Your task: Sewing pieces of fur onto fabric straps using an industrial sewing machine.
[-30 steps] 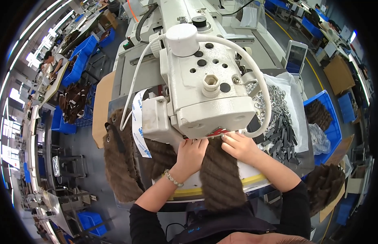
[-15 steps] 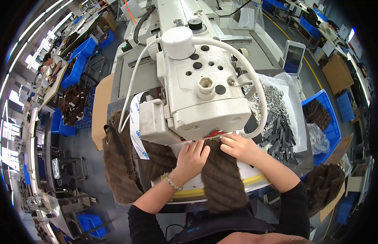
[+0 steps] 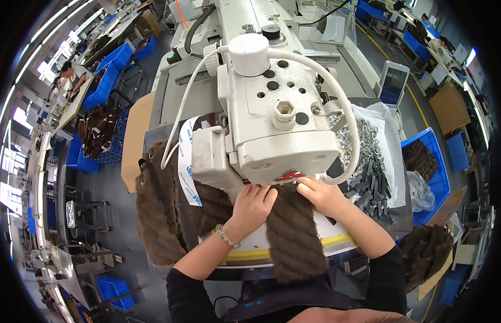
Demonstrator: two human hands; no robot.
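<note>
A strip of brown fur [image 3: 296, 242] runs from under the head of a white sewing machine [image 3: 288, 153] toward me, its near end hanging past the table's front edge. My left hand [image 3: 253, 209] grips the strip's left side, fingers close together and tips partly hidden under the machine head. On the strip's right side, my right hand [image 3: 321, 195] pinches the far end beside the red-marked part of the machine. Where the strip meets the needle area is hidden.
More fur pieces [image 3: 156, 215] with metal eyelets lie on the left. Metal hooks [image 3: 363, 132] and black straps [image 3: 371, 185] are heaped on the right. Blue bins [image 3: 438, 161] stand beyond the table. A white strip of tape [image 3: 187, 172] hangs from the machine.
The whole view has shifted slightly, so the machine sits a little further right in it. Both hands keep nearly the same place on the fur strip.
</note>
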